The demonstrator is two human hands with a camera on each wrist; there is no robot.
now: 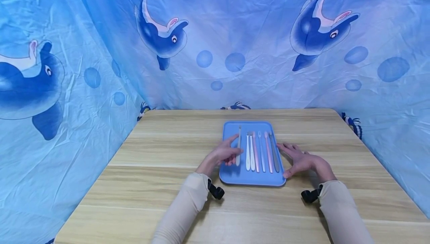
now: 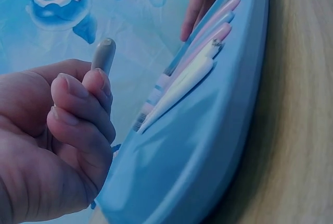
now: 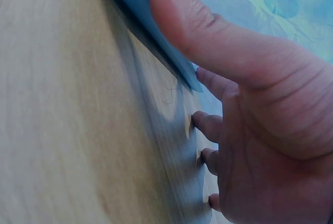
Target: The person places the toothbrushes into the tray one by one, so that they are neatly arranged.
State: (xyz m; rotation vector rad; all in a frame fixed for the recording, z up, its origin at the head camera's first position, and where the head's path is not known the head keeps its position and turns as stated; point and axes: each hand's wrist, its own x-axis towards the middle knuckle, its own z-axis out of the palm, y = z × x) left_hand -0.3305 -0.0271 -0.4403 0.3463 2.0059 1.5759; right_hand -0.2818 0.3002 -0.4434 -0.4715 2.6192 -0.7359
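Note:
My left hand (image 1: 226, 153) pinches a grey-white toothbrush (image 1: 237, 160) over the left part of a blue tray (image 1: 231, 177). In the left wrist view the rounded grey handle end (image 2: 104, 54) of that toothbrush sticks up past the curled fingers. To its right in the tray lie several toothbrushes side by side: two white ones (image 1: 248, 158), a pink one (image 1: 256, 158), a blue one (image 1: 262, 158), another pink one (image 1: 270, 158) and a dark grey one (image 1: 275, 160). My right hand (image 1: 302, 162) rests at the tray's right edge, fingers spread, thumb at the near corner.
Under the tray is a wood-grain table (image 1: 151, 184). A blue curtain (image 1: 215, 42) printed with dolphins hangs behind it and along both sides. A black wrist camera (image 1: 216, 191) sits on the left forearm, another black camera (image 1: 310, 195) on the right.

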